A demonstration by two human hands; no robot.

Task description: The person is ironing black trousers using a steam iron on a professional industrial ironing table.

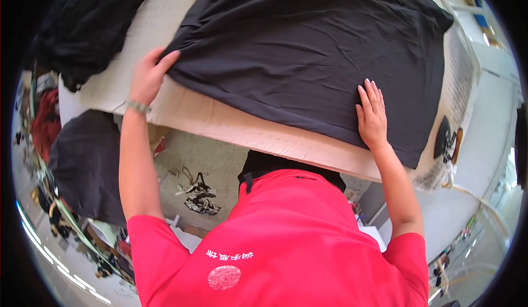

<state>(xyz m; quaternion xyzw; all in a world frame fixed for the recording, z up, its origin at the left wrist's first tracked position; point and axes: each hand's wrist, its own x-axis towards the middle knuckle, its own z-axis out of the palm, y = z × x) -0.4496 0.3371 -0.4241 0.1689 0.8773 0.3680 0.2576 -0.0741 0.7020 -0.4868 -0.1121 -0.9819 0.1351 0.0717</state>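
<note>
A large piece of black cloth (308, 59) lies spread over the pale padded table (220, 121), with creases across its middle and far part. My left hand (149, 77) grips its left corner, thumb against the fingers; the fingertips are partly hidden by the fabric. Near the cloth's front right part, my right hand (373, 117) rests flat, fingers stretched out and pointing away from me. Whether the cloth is one layer or a whole garment I cannot tell.
An iron (443, 139) with a cord (476, 193) stands at the table's right edge. A heap of black fabric (88, 29) lies at the far left. More dark cloth (88, 164) hangs below it. Scraps (202, 197) litter the floor under the table.
</note>
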